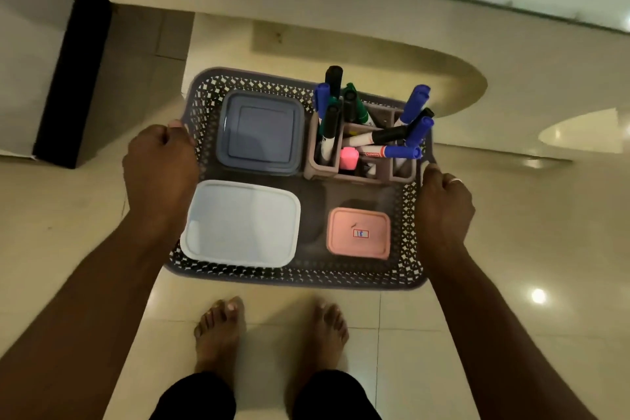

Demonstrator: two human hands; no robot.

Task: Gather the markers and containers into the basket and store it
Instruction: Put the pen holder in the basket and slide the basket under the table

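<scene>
We hold the basket (306,278) level, left hand (160,174) and right hand (443,208) clamped on its short edges, long axis running across us.

Carrier: grey perforated basket (410,242), held off the tiled floor (511,249) by its two short sides. On basket bottom: blue-grey lidded container (260,133) at far left, white lidded container (238,223) at near left, small pink lidded container (358,233) at near right, divided holder (325,167) with markers (414,106) at far right. Two bare feet (221,327) stand on the floor.
</scene>
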